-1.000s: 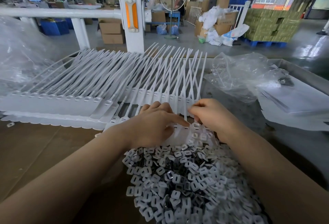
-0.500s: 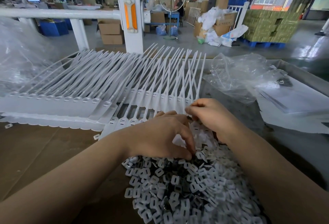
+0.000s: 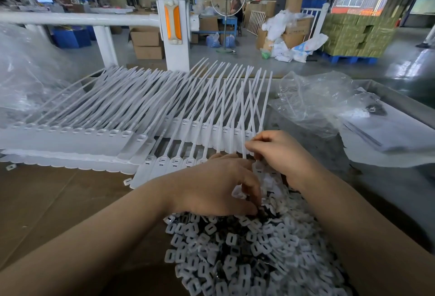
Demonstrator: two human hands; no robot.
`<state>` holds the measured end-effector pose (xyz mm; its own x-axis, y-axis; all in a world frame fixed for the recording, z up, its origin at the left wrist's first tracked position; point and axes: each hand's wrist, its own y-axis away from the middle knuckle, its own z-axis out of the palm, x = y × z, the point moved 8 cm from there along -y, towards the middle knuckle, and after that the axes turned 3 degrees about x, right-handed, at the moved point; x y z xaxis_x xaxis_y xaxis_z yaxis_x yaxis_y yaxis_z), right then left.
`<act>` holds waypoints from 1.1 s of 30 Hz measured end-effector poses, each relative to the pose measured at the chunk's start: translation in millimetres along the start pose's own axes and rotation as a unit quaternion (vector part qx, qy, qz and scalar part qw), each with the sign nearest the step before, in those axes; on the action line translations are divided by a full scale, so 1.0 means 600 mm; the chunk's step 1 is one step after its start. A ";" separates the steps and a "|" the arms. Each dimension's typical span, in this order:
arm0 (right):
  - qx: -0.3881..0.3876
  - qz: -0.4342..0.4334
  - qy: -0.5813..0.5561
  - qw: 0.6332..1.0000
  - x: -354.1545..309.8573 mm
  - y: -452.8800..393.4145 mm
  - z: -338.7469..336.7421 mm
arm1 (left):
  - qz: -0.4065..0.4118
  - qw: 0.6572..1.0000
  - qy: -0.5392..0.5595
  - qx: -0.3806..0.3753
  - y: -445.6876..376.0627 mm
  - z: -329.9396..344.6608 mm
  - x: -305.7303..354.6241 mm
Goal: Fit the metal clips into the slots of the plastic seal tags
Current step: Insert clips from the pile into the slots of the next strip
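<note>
**Hands at the clip heap, tag row half hidden**

The clips [image 3: 240,248] lie in a loose heap on the near tabletop [image 3: 54,204], its lower edge cut off by the frame. The left hand [image 3: 211,189] rests on the heap's far side, fingers curled down into it; whether that grip holds a clip cannot be told. Just beyond, the tags [image 3: 169,163] lie in a joined row, their right end hidden behind both hands. The right hand [image 3: 280,152] pinches a thin tag strap in a narrow grip. More tags [image 3: 70,133] are stacked to the left. Crumpled plastic bags [image 3: 315,100] sit to the right.
</note>
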<state>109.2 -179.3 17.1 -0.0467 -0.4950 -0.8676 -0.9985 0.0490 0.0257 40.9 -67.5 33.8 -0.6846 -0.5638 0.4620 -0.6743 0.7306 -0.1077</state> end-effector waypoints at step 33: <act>-0.134 -0.119 0.093 0.979 -0.033 0.020 0.032 | -0.257 0.942 0.192 0.096 0.019 -0.042 -0.121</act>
<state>98.5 -152.4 25.0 0.2078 -0.6151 -0.7605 -0.9526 -0.3040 -0.0144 90.0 -8.5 21.1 -0.1280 -0.6163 0.7770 -0.9527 0.2943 0.0765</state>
